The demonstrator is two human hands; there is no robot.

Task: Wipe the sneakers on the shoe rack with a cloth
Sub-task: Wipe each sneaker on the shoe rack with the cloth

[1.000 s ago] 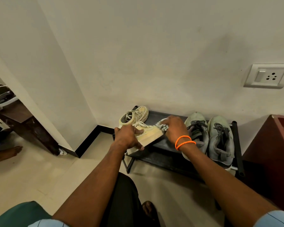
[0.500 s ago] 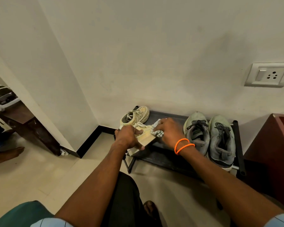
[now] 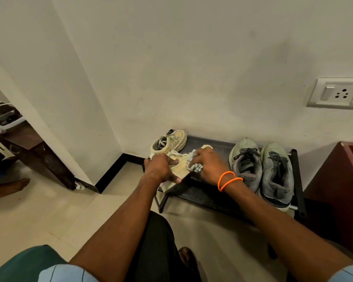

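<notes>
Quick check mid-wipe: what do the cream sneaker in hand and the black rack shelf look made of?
Cream sneaker held in the left hand: looks like matte canvas or suede, scuffed, with woven laces. Black rack shelf: probably painted metal or plastic, a dull dark sheet on thin tubular legs; the view cannot settle which.

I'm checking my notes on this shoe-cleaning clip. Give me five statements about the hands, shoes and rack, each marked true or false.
1. The left hand grips the cream sneaker. True.
2. The right hand holds a cloth against that sneaker. True.
3. The grey sneakers sit on the floor. False: they stand on the shoe rack.
4. Orange bands circle the left wrist. False: the right wrist.
5. A second cream sneaker rests on the rack's far left. True.
</notes>
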